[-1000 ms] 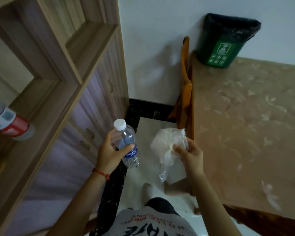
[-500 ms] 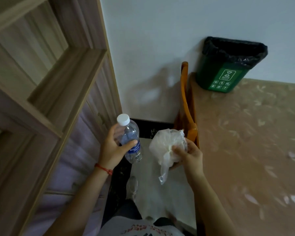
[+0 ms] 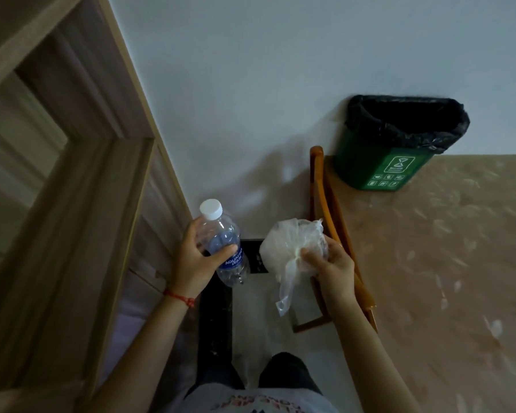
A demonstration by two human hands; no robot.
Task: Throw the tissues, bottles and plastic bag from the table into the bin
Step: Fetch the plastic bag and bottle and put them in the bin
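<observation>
In the head view, the left hand [image 3: 195, 257] is wrapped around a clear plastic bottle [image 3: 223, 245] with a white cap, held tilted over the floor beside the wooden shelving [image 3: 72, 204]. The right hand [image 3: 329, 263] clutches a bunched plastic bag [image 3: 289, 248], its tail dangling. The green bin [image 3: 393, 147], black-lined, stands on the table [image 3: 444, 263] against the wall, well apart from both hands.

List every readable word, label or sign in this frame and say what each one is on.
"AQUAFINA", white on the blue label of the water bottle held in the left hand; its last letters are partly hidden.
White symbol and icon row on the green bin: too small to read.
Print on the person's shirt: cut off, unreadable.
</observation>
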